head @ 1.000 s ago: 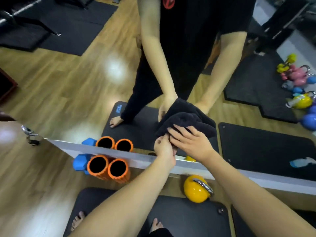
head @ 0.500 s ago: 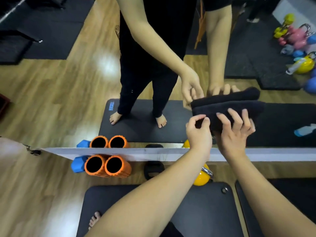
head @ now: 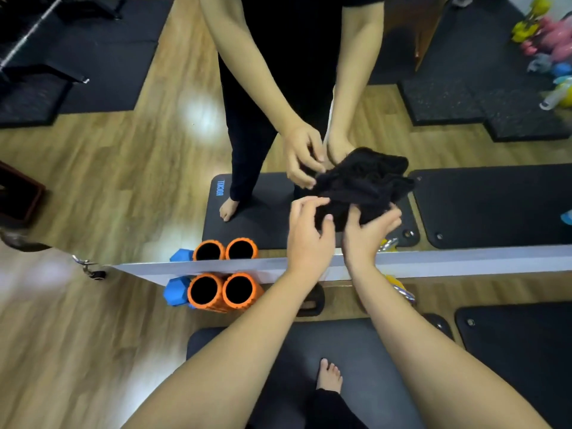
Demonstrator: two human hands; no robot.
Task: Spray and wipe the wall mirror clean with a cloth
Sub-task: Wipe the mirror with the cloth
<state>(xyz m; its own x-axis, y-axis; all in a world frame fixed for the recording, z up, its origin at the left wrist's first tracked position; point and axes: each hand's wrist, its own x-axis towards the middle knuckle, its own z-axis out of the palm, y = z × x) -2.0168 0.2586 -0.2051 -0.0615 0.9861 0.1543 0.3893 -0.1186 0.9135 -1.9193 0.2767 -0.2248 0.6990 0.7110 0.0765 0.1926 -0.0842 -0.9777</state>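
While both hands bunch it against the low part of the mirror (head: 130, 168), the black cloth (head: 356, 209) looks soft and light. Left hand (head: 309, 236) and right hand (head: 365, 233) each pinch its near folds; gather thickly.

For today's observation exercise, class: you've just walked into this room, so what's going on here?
A person stands barefoot on a dark mat facing a wall mirror. Both hands hold a bunched black cloth just in front of the glass: the left hand pinches its near edge, the right hand grips it from below. Two orange foam rollers and a blue dumbbell lie at the mirror's base. No spray bottle is in either hand.
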